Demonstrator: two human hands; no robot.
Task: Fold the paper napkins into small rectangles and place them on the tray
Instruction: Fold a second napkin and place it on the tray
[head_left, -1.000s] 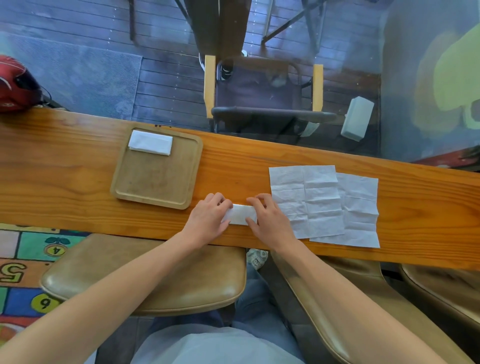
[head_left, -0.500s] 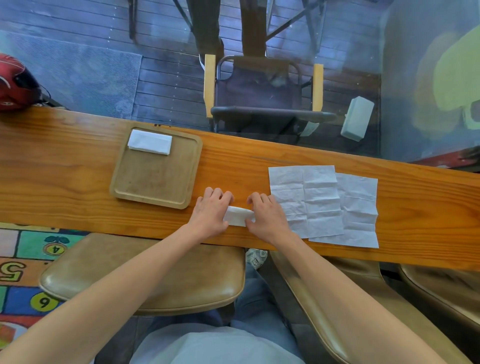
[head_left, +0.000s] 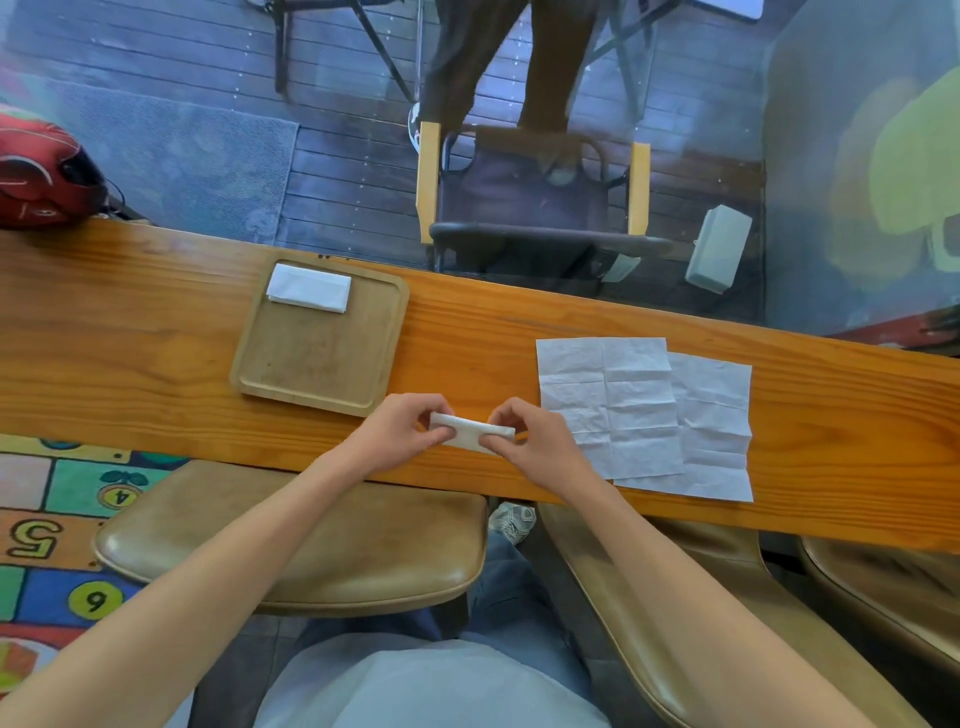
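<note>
- Head view: left hand (head_left: 397, 434) and right hand (head_left: 530, 441) each pinch one end of a folded napkin (head_left: 470, 432); both grips narrow, fingers curled onto the paper.
- Napkin sits between the hands, long axis running left-right, just above the near part of the wooden surface (head_left: 467, 332); whether it touches the wood, cannot tell.
- Tray (head_left: 363, 400) lies up and to the left of the grips, its near-right corner just beside the left hand, so left hand is the nearer one for the drop.
- One folded napkin on tray (head_left: 309, 287) already sits at the far-left corner; the rest of the tray floor shows bare wood, room for the next one.
- Two flat napkins (head_left: 613, 405) overlap to the right, just beside the right hand, still to fold.
- Judgement: fold looks about done; next move likely a short carry left and away, path free of obstacles, near surface edge close behind the hands.
</note>
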